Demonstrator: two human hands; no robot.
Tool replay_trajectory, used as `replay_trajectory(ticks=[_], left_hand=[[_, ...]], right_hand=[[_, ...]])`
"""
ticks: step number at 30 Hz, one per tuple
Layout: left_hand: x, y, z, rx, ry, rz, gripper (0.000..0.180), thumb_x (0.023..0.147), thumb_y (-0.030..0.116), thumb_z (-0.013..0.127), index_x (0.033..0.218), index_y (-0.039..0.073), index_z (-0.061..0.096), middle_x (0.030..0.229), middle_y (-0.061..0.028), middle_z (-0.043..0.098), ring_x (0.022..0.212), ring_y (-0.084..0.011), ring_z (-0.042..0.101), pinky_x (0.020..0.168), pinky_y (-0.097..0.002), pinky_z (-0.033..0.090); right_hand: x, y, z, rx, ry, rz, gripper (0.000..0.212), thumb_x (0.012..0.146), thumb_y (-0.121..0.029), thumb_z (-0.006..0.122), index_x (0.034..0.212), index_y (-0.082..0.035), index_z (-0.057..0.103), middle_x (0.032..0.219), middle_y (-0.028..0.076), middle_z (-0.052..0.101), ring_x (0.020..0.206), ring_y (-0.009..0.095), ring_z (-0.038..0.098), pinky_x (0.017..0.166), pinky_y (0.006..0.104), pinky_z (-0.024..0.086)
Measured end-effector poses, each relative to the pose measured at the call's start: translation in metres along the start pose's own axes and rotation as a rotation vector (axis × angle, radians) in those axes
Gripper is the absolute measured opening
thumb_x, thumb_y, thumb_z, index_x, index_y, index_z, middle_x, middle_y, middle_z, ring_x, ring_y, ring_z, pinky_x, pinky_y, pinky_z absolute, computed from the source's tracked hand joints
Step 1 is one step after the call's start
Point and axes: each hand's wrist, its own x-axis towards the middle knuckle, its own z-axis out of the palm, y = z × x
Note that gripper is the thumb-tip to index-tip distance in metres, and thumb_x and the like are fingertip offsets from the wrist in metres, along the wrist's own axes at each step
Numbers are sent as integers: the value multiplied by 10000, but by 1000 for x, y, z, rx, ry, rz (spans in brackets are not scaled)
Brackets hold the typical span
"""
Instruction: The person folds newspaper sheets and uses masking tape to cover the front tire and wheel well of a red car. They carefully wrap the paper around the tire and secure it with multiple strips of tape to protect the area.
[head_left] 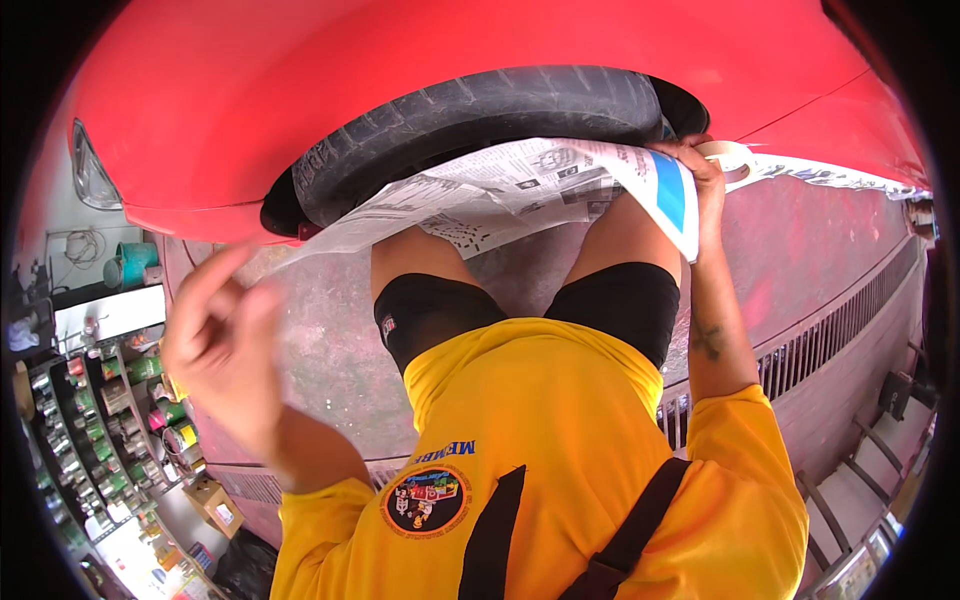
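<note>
A printed newspaper sheet (pixel 540 180) stretches in front of the car's black tyre (pixel 480 110), above my knees. Its right end, with a blue printed patch, is gripped by my right hand (pixel 698 170), the fingers closed over its upper edge. A cream roll of tape (pixel 735 160) sits right against that hand; whether the fingers also hold it is hard to see. My left hand (pixel 225 345) is raised off the sheet's left end, blurred by motion, with thumb and forefinger apart and the other fingers curled. Nothing shows in it.
The red car body (pixel 400 50) curves around the wheel. More printed paper (pixel 830 175) hangs along its lower edge at the right. A drain grate (pixel 840 320) crosses the floor. Shelves of cans (pixel 110 430), a cardboard box (pixel 212 503) and a teal container (pixel 132 263) stand at the left.
</note>
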Motion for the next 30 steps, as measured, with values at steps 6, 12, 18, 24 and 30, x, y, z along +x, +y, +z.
replay_trajectory(ticks=[6,12,18,24,30], left_hand=[[-55,-121,-61,360,-340,-577,454,877,206,839,1256,-7,706,664,63,483,597,-66,416,558,-260,324],[-75,-191,6,88,-182,-635,538,869,149,847,1350,-9,662,672,29,574,598,-64,472,555,-271,370],[-60,-209,15,-6,-16,-640,218,934,174,815,1064,3,772,786,52,609,674,-43,491,595,-247,407],[-31,-190,19,32,146,-510,259,941,189,822,777,34,696,659,66,551,594,-32,408,549,-251,312],[-28,-190,9,-36,226,-514,296,926,163,838,719,43,664,649,76,514,595,-27,392,538,-255,294]], right_hand=[[4,26,-5,-235,-14,-151,176,949,-144,811,1043,3,787,927,59,751,836,113,630,761,273,502],[7,2,5,-194,38,-35,147,906,-106,834,993,6,792,829,56,681,779,122,588,680,276,483],[8,12,-3,-235,9,28,136,928,-91,802,1015,10,777,846,86,654,777,161,593,743,324,498],[7,18,-3,-162,54,37,237,938,-122,816,1087,57,769,1035,78,787,948,136,670,865,310,522],[5,23,-4,-156,35,9,230,934,-89,809,1119,42,770,1057,67,773,961,131,659,870,311,514]])
